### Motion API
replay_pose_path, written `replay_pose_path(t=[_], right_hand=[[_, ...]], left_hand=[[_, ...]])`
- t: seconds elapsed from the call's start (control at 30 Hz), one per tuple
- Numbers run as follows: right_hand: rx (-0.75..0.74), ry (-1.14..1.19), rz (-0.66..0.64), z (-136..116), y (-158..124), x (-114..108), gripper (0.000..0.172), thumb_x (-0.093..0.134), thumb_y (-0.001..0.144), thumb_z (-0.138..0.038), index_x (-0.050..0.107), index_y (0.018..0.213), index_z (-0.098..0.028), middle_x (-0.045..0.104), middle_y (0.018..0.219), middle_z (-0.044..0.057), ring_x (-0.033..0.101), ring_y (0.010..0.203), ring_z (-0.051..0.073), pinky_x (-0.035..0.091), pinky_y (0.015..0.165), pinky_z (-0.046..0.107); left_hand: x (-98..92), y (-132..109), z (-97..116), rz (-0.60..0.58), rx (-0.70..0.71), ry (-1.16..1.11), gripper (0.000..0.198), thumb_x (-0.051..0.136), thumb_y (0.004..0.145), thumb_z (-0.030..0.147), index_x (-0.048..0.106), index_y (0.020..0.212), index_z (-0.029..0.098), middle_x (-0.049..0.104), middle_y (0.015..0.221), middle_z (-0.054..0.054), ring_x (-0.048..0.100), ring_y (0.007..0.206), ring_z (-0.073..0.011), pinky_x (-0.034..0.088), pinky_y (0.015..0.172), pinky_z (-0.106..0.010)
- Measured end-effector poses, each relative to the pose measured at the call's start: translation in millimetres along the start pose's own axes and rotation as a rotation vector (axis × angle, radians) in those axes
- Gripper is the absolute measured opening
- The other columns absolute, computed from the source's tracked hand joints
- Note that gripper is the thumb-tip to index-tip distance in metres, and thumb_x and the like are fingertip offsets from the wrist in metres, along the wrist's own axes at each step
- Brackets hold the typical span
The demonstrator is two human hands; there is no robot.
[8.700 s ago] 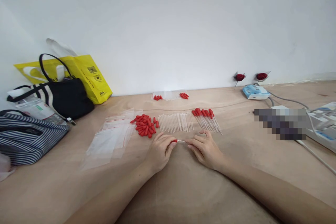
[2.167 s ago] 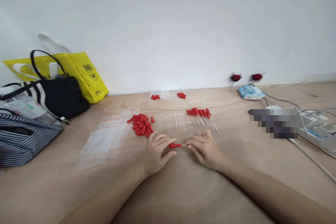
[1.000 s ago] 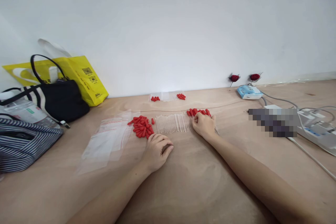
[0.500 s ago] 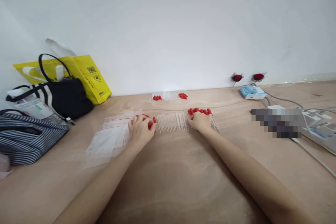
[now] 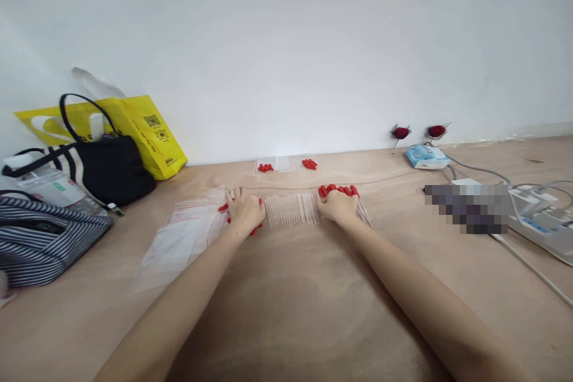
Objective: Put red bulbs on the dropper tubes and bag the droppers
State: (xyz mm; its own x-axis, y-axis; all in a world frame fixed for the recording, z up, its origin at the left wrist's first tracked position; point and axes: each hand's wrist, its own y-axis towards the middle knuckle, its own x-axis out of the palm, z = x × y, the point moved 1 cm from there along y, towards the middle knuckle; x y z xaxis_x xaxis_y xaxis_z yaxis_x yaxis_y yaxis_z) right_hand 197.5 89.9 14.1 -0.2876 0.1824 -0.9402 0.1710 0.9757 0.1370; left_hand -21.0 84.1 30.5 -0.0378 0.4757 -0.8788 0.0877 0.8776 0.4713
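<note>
Small red capsule-shaped pieces [image 5: 222,207] lie under and around my left hand [image 5: 244,212], whose fingers are spread over them. To its right is a row of thin whitish sticks [image 5: 293,209], laid side by side. My right hand [image 5: 338,206] rests at the right end of this row with its fingers curled in; what is between the fingertips is hidden. More red pieces [image 5: 353,191] show just beyond its knuckles, and further sticks [image 5: 364,213] stick out on its right. Flat clear zip bags [image 5: 179,239] with red lines lie left of my left hand.
By the wall lie clear bags [image 5: 283,163] with red pieces [image 5: 265,168] at both ends. On the left stand a yellow bag [image 5: 156,143], a black bag [image 5: 116,167] and a striped bag [image 5: 58,248]. A blue-white pack [image 5: 427,157], cables and a power strip [image 5: 541,221] are on the right.
My left hand has shifted slightly right, over the red pieces, and its fingers now point more forward and apart. The right hand stays at the sticks. The view has turned a little.
</note>
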Motion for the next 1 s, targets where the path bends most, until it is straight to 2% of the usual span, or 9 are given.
replay_pose_path(t=[0.1,0.2,0.3,0.43,0.6,0.7,0.77,0.9,1.0], right_hand=[[-0.105,0.06,0.01,8,-9,-9,0.025,0.046,0.073,-0.032,0.062,0.058,-0.019,0.063,0.065,0.005,0.056,0.074,0.019,0.031,0.073,0.033],[-0.341,0.221,-0.023,23,-27,-19,0.019,0.05,0.073,-0.029,0.064,0.063,-0.019,0.062,0.062,0.002,0.054,0.06,0.014,0.033,0.06,0.026],[-0.55,0.297,-0.077,43,-50,-23,0.019,0.054,0.074,-0.03,0.061,0.06,-0.019,0.057,0.054,-0.001,0.049,0.052,0.011,0.033,0.055,0.024],[-0.717,0.292,-0.085,63,-68,-19,0.018,0.055,0.076,-0.03,0.061,0.063,-0.02,0.058,0.057,-0.001,0.052,0.06,0.013,0.035,0.063,0.026],[-0.774,0.332,-0.099,69,-70,-13,0.021,0.055,0.077,-0.036,0.063,0.067,-0.02,0.059,0.062,0.001,0.053,0.064,0.013,0.037,0.064,0.027],[-0.749,0.364,-0.071,64,-68,-12,0.024,0.059,0.074,-0.041,0.066,0.081,-0.019,0.057,0.063,0.001,0.052,0.063,0.014,0.038,0.061,0.027],[-0.758,0.383,-0.058,60,-69,-9,0.029,0.059,0.074,-0.043,0.067,0.089,-0.02,0.057,0.067,0.002,0.052,0.066,0.014,0.039,0.062,0.027],[-0.825,0.41,-0.034,55,-73,1,0.021,0.055,0.079,-0.038,0.069,0.083,-0.023,0.058,0.074,0.003,0.052,0.071,0.014,0.039,0.066,0.029],[-0.811,0.373,0.078,53,-79,5,0.019,0.052,0.082,-0.031,0.068,0.077,-0.023,0.06,0.08,0.004,0.052,0.075,0.016,0.036,0.068,0.031]], left_hand=[[-17.7,-8,6,0.098,0.04,-0.024,0.019,0.053,0.07,0.025,0.067,0.068,0.013,0.055,0.109,-0.017,0.042,0.107,-0.0354,0.026,0.09,-0.052],[-35.3,-32,14,0.163,0.248,-0.199,0.016,0.051,0.073,0.025,0.065,0.07,0.016,0.058,0.106,-0.011,0.047,0.101,-0.0284,0.033,0.088,-0.046],[-41.1,-64,21,0.09,0.451,-0.422,0.011,0.052,0.073,0.022,0.062,0.069,0.018,0.061,0.095,-0.007,0.051,0.094,-0.0229,0.038,0.085,-0.041],[-33.2,-90,25,-0.013,0.524,-0.561,0.007,0.052,0.072,0.018,0.059,0.073,0.018,0.06,0.091,-0.007,0.053,0.09,-0.0218,0.042,0.08,-0.038],[-26.1,-93,26,-0.04,0.484,-0.648,0.01,0.053,0.073,0.02,0.06,0.079,0.017,0.06,0.088,-0.007,0.054,0.085,-0.0206,0.044,0.078,-0.038],[-23.7,-93,28,-0.058,0.505,-0.664,0.023,0.058,0.074,0.026,0.061,0.094,0.017,0.061,0.093,-0.009,0.054,0.087,-0.0217,0.044,0.079,-0.04],[-20.7,-92,30,-0.075,0.524,-0.669,0.024,0.057,0.076,0.029,0.062,0.096,0.017,0.062,0.096,-0.009,0.054,0.089,-0.0218,0.044,0.079,-0.04],[-14.5,-91,35,-0.089,0.528,-0.692,0.016,0.052,0.082,0.025,0.066,0.088,0.02,0.064,0.092,-0.006,0.055,0.087,-0.0195,0.044,0.077,-0.037],[-13.8,-91,38,-0.063,0.489,-0.715,0.015,0.05,0.083,0.024,0.064,0.087,0.021,0.065,0.088,-0.003,0.055,0.084,-0.018,0.042,0.077,-0.035]])
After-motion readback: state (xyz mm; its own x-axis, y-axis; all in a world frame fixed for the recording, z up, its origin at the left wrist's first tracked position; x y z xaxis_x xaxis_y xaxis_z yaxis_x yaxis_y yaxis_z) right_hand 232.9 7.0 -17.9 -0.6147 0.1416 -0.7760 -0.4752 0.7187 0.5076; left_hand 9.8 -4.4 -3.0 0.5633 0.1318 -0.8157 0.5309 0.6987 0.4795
